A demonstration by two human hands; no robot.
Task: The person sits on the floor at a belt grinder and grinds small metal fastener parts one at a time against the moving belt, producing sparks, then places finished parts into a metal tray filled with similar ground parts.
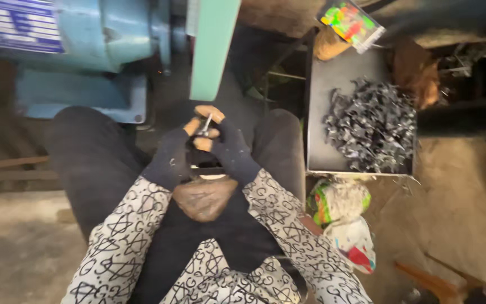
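We take the green belt guard (214, 48) as our landmark and read from left to right. Off to its left sits the blue motor housing (85, 39). Just below the guard's lower end, our left hand (171, 157), in a dark fingerless glove, comes in from the left with its bare fingertips closed on a small metal piece (206, 125). Our right hand (233, 153), gloved the same way, meets it from the right, so the two hands are pressed together and pinch the piece between them. The piece's long axis stands nearly upright, tipped slightly right, pointing up towards the guard. Both hands are equally near it. Well to the guard's right lies a dark tray (319, 101) heaped with dark metal parts (371, 125).
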